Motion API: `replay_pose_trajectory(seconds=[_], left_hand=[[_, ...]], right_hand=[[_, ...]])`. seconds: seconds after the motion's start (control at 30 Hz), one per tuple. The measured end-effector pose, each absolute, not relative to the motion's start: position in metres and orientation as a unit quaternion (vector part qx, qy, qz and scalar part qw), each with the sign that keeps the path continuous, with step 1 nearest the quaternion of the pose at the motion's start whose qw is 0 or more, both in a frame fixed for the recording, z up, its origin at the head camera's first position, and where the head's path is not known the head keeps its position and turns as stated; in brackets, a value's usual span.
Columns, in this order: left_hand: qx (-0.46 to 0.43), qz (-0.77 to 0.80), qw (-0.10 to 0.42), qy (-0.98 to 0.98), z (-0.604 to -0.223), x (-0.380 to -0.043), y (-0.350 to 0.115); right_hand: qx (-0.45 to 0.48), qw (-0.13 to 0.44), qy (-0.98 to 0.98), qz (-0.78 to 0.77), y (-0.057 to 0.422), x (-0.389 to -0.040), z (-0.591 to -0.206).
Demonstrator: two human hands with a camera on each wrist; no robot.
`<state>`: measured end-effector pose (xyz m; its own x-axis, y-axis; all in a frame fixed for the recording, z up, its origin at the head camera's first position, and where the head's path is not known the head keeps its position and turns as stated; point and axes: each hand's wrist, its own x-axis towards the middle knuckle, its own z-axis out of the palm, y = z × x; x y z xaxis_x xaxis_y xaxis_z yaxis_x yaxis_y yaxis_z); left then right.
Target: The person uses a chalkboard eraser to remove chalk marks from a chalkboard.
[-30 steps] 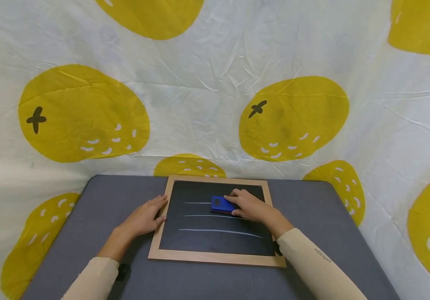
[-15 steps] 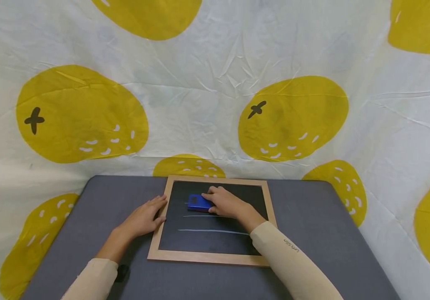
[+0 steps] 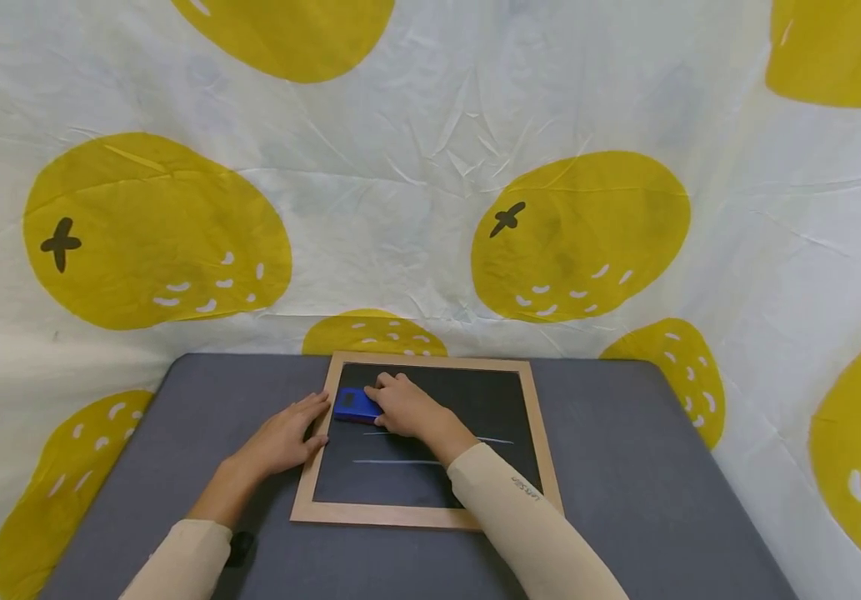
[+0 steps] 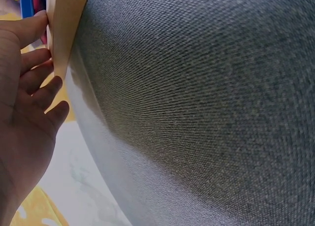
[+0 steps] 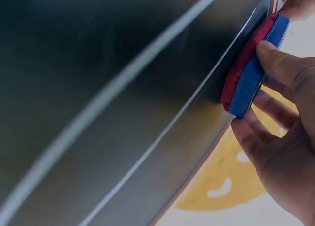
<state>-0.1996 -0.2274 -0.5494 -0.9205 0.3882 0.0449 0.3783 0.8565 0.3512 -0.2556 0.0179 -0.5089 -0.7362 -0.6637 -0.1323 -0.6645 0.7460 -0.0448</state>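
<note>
Your right hand [image 3: 409, 408] has the blue eraser [image 3: 355, 404] gripped: thumb along one side of the body, fingers curled round the other. The eraser is face down at the upper left of the chalkboard [image 3: 468, 392], just beside the left rail of the wooden frame [image 3: 543, 442]; can't tell if it touches. Your left hand [image 3: 287, 437] grasps nothing: fingers relaxed, tips and thumb resting on that left rail, near the eraser's end. Two chalk lines [image 3: 493, 439] run across the board below the eraser, the upper one partly hidden by your right arm. Board lies flat on the grey surface [image 3: 625, 450]. Handling, my read: eraser is light, its blue body stiff and probably smooth, so a bit slick if your fingers get dusty. The red pad [image 5: 244, 61] looks like soft fabric and should give under pressure. Hold by the blue sides, as you do now, and keep fingertips off the red pad. Press evenly; tipping it would likely leave streaks. Not fragile, no need to squeeze hard. Board looks thin and rigid, likely light enough to skid under a firm stroke, so brace it by the frame, not the black face.
</note>
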Motion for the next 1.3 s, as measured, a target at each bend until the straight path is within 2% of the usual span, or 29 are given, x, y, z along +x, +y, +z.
replay_pose_trajectory(seconds=[0.23,0.67,0.93,1.3], left_hand=[[0.185,0.185,0.028,0.965,-0.55,-0.199,-0.226],[0.198,0.173,0.012,0.965,-0.55,-0.198,-0.226],[0.205,0.175,0.001,0.963,-0.545,-0.197,-0.226],[0.199,0.171,0.011,0.965,-0.546,-0.199,-0.226]], right_hand=[[-0.345,0.053,0.937,0.016,0.007,-0.251,-0.508],[-0.307,0.078,0.948,-0.011,0.015,-0.249,-0.508],[-0.306,0.073,0.949,-0.024,0.041,-0.254,-0.51],[-0.287,0.065,0.955,-0.038,0.093,-0.254,-0.51]])
